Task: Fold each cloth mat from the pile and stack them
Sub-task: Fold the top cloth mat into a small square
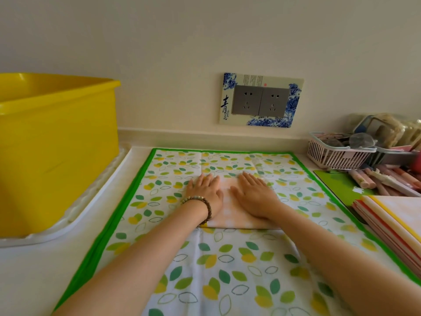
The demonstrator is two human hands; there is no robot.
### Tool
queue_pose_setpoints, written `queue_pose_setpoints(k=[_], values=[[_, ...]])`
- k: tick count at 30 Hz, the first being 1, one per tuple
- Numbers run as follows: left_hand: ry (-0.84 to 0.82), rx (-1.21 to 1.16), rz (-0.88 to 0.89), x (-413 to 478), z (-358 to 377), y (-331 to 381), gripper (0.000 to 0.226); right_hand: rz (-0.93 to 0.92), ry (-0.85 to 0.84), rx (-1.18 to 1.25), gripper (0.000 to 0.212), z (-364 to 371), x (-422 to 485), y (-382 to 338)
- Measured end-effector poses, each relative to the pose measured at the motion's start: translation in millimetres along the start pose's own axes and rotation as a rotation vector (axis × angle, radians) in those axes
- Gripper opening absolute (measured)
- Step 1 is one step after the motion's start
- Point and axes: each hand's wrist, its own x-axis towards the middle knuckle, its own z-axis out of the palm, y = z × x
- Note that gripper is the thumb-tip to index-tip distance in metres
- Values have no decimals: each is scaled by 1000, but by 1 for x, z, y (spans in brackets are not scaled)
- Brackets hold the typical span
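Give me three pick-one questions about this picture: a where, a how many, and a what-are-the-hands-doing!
1. The yellow tub stands: A left of the leaf mat, B right of it, C on it.
2. Sockets in the wall plate: A one, B two, C four.
3. The left hand and right hand are: A flat on the folded peach mat, B in fists, C lifted off.
1 A: the tub is at far left. 2 B: two grey sockets sit side by side. 3 A: straight fingers press it.
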Motion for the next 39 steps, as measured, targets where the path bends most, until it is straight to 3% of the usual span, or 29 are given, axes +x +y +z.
queue_pose_setpoints(k=[11,18,21,23,27,31,35,39], values=[[-33,-101,7,-2,-7,-1,55,57,0,130,63,-21,-23,19],[-36,-919,-133,-23,-62,-22,62,191,99,718,50,-46,-30,42],[-201,-1235,-256,-33,-79,-28,59,255,80,939,39,-61,-33,49],[-307,-1254,-281,-37,-79,-30,54,325,-2,1015,35,-68,-37,49],[-366,-1311,-351,-38,-74,-33,20,459,-208,929,31,-70,-46,48],[-373,-1316,-379,-33,-66,-35,27,510,-211,919,21,-67,-47,41],[-370,-1311,-388,-37,-62,-32,3,584,-179,1028,14,-63,-49,36],[-280,-1339,-366,-38,-53,-26,9,562,-166,1175,30,-62,-57,41]])
